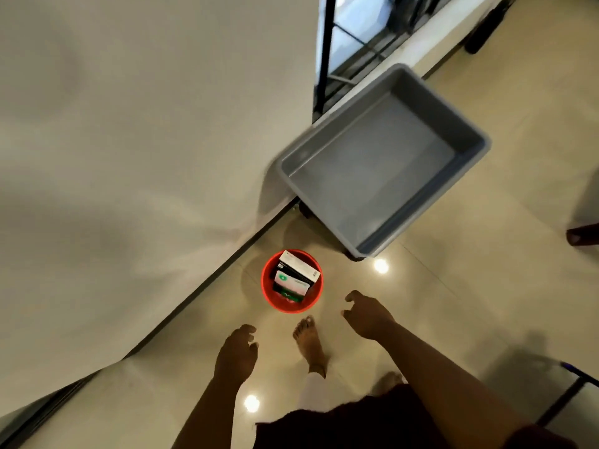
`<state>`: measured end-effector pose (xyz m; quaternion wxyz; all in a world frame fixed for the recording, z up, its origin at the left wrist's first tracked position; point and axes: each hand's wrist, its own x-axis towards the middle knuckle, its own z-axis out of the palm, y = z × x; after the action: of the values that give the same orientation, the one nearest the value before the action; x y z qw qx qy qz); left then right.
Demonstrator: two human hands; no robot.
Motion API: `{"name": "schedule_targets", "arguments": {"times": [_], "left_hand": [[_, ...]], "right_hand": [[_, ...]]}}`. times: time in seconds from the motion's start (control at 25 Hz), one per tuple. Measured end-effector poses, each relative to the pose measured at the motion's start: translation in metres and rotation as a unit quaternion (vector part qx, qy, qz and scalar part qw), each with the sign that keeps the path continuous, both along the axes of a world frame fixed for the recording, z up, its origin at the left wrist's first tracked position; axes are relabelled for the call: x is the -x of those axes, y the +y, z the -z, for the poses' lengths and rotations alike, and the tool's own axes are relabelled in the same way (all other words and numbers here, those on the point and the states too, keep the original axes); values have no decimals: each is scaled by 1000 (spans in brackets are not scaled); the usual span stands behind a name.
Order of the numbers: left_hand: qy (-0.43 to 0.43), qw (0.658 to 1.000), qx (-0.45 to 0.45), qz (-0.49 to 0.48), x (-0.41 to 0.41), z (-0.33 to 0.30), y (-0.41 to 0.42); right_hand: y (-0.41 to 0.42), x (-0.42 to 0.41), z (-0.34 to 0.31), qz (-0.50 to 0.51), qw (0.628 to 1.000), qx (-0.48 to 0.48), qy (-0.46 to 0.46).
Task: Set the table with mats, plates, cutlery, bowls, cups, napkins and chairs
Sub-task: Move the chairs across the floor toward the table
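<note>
My left hand [236, 353] hangs low over the tiled floor with fingers loosely curled and nothing in it. My right hand [366, 314] is held out a little further forward, fingers loosely bent, also holding nothing. A red bucket [269, 296] stands on the floor just ahead of both hands, with a white and green box [296, 275] inside it. A large grey plastic tub [382, 157] with nothing in it sits raised off the floor beyond the bucket, to the right. No mats, plates, cutlery, bowls, cups or napkins are in view.
A white wall [146, 140] fills the left side, meeting the glossy beige floor [486, 286] along a dark skirting line. A black window frame [327, 43] stands at the top. My bare foot [311, 345] is behind the bucket. A dark furniture leg [583, 236] shows at the right edge.
</note>
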<state>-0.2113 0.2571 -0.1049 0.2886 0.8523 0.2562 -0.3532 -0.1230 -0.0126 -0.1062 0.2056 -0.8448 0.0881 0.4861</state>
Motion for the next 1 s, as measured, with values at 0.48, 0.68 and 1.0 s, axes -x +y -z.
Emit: {"name": "schedule_targets", "arguments": {"times": [0.48, 0.68, 1.0], "left_hand": [[-238, 854, -104, 450, -168, -81, -242], [-283, 809, -143, 495, -191, -121, -368], [-333, 727, -114, 589, -240, -137, -561]], "right_hand": [[-202, -16, -96, -31, 983, 112, -143], [-335, -39, -133, -35, 970, 123, -209], [-503, -56, -155, 172, 938, 166, -249]]}}
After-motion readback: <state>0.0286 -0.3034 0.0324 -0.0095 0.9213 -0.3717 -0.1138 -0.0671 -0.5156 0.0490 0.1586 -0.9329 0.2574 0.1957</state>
